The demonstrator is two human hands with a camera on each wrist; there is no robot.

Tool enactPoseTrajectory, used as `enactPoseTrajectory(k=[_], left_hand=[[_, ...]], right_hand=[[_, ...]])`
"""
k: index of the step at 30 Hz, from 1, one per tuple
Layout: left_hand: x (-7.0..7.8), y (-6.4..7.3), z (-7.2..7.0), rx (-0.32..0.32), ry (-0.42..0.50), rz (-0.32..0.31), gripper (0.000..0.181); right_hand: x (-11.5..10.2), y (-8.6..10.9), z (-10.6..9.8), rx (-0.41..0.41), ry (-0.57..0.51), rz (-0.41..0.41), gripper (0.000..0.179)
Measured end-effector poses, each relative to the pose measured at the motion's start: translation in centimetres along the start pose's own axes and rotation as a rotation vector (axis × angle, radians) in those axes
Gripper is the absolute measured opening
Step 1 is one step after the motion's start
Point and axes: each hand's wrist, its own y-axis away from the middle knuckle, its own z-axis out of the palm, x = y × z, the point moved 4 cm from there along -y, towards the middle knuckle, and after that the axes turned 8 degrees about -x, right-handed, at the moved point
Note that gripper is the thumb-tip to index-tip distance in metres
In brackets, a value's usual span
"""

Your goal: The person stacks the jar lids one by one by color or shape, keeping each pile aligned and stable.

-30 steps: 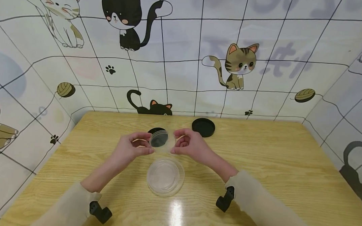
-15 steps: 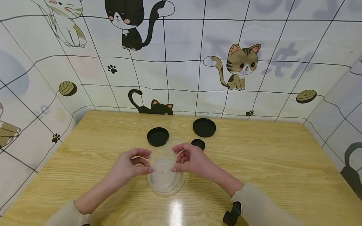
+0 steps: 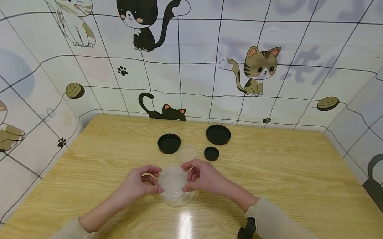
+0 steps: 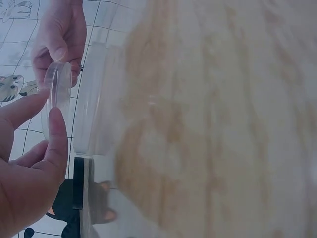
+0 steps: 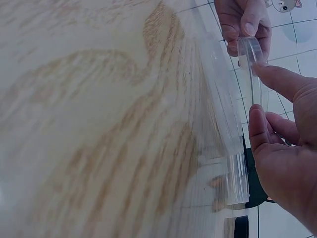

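A clear round plastic dish (image 3: 173,181) is held level between both hands by its rim. My left hand (image 3: 140,181) pinches its left side with thumb and fingers, and my right hand (image 3: 205,178) pinches the right side. Below it on the table lies a wider clear dish (image 3: 178,203), mostly covered by the held one in the head view. From the left wrist, a narrow gap shows between the held dish (image 4: 58,82) and the wider dish (image 4: 91,104). The right wrist view shows the same gap, with the held dish (image 5: 252,59) above the wider one (image 5: 223,99).
Behind the hands another clear round dish (image 3: 188,153) lies on the wooden table (image 3: 272,173). Around it are a black round lid (image 3: 169,143), a larger black lid (image 3: 218,134) and a small black lid (image 3: 211,153). A cat-patterned backdrop (image 3: 196,77) rises behind the table.
Both hands have brought the held dish toward the person and down, from near the black lids to over the wider dish. The small black lid and rear clear dish have come into sight.
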Motion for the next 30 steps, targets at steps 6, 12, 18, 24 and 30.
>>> enactPoseTrajectory(k=[6,12,18,24,30], left_hand=[[-0.38,-0.26,0.11,-0.013,-0.016,0.011,0.058],[-0.66,-0.49,0.09,-0.039,-0.047,0.000,0.058],[-0.60,-0.57,0.19,-0.046,-0.055,-0.012,0.058],[-0.55,-0.56,0.31,-0.042,-0.065,-0.019,0.057],[-0.44,-0.67,0.27,-0.029,-0.088,-0.027,0.057]], right_hand=[[0.19,-0.30,0.41,-0.020,0.058,0.003,0.057],[0.21,-0.47,0.75,-0.025,0.137,0.014,0.056],[0.16,-0.43,0.66,-0.028,0.174,0.013,0.056],[0.34,-0.37,0.57,-0.032,0.154,0.018,0.058],[0.28,-0.50,0.53,-0.021,0.156,0.015,0.057]])
